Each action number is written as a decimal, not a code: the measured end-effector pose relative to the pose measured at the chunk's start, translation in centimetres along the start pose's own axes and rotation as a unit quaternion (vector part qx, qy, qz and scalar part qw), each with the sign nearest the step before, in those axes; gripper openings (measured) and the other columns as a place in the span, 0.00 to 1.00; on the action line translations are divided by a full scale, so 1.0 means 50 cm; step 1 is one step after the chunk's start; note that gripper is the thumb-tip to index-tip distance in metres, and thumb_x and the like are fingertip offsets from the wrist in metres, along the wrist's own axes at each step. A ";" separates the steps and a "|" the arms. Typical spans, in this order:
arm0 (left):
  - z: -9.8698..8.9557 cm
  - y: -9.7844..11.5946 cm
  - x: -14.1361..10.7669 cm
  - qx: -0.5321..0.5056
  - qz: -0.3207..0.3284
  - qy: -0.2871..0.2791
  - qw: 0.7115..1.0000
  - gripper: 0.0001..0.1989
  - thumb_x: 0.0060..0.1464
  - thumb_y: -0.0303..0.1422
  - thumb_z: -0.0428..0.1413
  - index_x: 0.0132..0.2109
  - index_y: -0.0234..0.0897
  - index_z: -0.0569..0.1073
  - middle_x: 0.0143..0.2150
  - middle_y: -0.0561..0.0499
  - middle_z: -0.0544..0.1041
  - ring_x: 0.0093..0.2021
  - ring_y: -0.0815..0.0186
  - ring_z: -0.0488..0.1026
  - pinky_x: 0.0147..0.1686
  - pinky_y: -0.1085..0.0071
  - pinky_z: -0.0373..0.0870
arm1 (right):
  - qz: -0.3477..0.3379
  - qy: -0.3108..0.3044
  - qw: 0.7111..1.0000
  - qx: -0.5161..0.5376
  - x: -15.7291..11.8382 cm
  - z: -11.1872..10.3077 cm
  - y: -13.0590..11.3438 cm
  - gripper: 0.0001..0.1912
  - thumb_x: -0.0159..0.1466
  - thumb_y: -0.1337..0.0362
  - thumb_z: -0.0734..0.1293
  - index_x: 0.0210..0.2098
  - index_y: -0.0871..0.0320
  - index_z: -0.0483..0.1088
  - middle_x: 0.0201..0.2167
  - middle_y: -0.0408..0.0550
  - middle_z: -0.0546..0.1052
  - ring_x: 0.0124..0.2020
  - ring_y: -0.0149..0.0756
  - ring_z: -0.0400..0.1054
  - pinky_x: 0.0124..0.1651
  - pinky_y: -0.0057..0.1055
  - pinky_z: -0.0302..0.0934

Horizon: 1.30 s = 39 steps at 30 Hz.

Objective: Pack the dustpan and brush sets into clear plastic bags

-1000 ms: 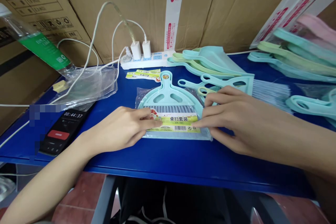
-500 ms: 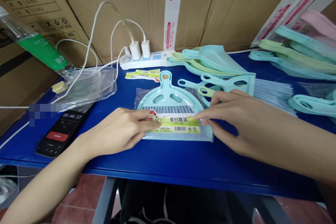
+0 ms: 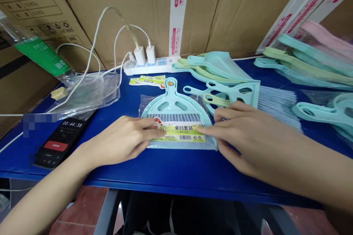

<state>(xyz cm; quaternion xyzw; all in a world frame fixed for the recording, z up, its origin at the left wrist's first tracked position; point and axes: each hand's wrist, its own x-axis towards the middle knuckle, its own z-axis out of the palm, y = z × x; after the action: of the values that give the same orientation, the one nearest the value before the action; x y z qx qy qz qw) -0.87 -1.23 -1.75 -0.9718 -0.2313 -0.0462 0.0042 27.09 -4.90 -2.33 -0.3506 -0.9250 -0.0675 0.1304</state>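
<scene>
A light-blue dustpan (image 3: 171,93) lies flat in front of me with a grey-bristled brush (image 3: 176,117) across it, both in a clear plastic bag (image 3: 212,143). Over the bristles and the pan's lower part sits a yellow-green and white label (image 3: 190,128) with a mushroom-house picture at its left end. The index finger of my left hand (image 3: 128,137) rests on that left end, other fingers loosely bent. From the other side my right hand (image 3: 234,132) touches the label's right end with a stretched index finger, its fingers apart. Neither hand grips anything.
Behind are loose labels (image 3: 147,80), a power strip (image 3: 154,65) with chargers, stacked dustpans (image 3: 212,64) and loose brushes (image 3: 278,102). Bagged sets (image 3: 306,62) lie right. At left are a phone (image 3: 59,141), clear bags (image 3: 91,91) and a tilted bottle (image 3: 41,53). Cardboard boxes (image 3: 204,11) stand behind.
The view has shifted slightly, so the scene sits a little further left. Both hands keep their places on the label; the right index finger lies slightly flatter on it.
</scene>
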 end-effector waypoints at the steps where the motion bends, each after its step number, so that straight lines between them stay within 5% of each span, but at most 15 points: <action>1: 0.000 0.000 0.000 0.001 0.000 -0.003 1.000 0.21 0.62 0.23 0.45 0.53 0.43 0.77 0.43 0.50 0.80 0.33 0.68 0.79 0.31 0.73 0.72 | 0.002 -0.002 1.000 -0.005 -0.003 0.001 -0.003 0.15 0.58 0.75 0.61 0.31 0.55 0.79 0.23 0.48 0.75 0.29 0.41 0.67 0.40 0.41 0.60; 19: -0.009 -0.004 -0.002 0.052 0.017 0.037 0.998 0.20 0.65 0.25 0.42 0.46 0.40 0.79 0.35 0.51 0.78 0.25 0.70 0.72 0.26 0.71 0.66 | 0.030 0.021 0.996 0.080 0.019 -0.013 0.024 0.18 0.65 0.74 0.57 0.24 0.55 0.72 0.21 0.45 0.70 0.28 0.37 0.62 0.34 0.36 0.56; 26: -0.004 -0.003 -0.003 0.067 0.031 0.053 0.996 0.20 0.66 0.26 0.41 0.49 0.40 0.78 0.39 0.49 0.81 0.27 0.69 0.75 0.28 0.70 0.71 | 0.000 -0.030 0.995 0.095 0.006 -0.021 0.024 0.17 0.64 0.74 0.60 0.33 0.55 0.79 0.22 0.46 0.72 0.31 0.40 0.63 0.39 0.40 0.58; 30: -0.003 -0.003 -0.001 0.054 0.043 0.036 0.997 0.22 0.66 0.25 0.41 0.58 0.41 0.74 0.42 0.49 0.81 0.30 0.68 0.77 0.29 0.71 0.71 | -0.003 -0.032 0.997 0.073 -0.001 -0.017 0.031 0.18 0.64 0.74 0.58 0.31 0.55 0.79 0.21 0.46 0.72 0.30 0.40 0.63 0.39 0.41 0.58; 39: 0.004 -0.005 -0.001 0.046 -0.005 -0.034 0.998 0.23 0.63 0.24 0.45 0.56 0.45 0.77 0.39 0.50 0.79 0.28 0.69 0.76 0.26 0.73 0.68 | 0.006 -0.056 0.997 0.045 -0.016 0.014 0.035 0.16 0.60 0.75 0.61 0.31 0.54 0.79 0.23 0.46 0.75 0.28 0.41 0.69 0.36 0.39 0.59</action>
<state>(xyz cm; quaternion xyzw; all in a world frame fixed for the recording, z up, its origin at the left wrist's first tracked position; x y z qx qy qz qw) -0.99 -1.01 -1.94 -0.9705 -0.2376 -0.0023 0.0408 28.68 -3.95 -3.18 -0.3530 -0.9308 -0.0058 0.0944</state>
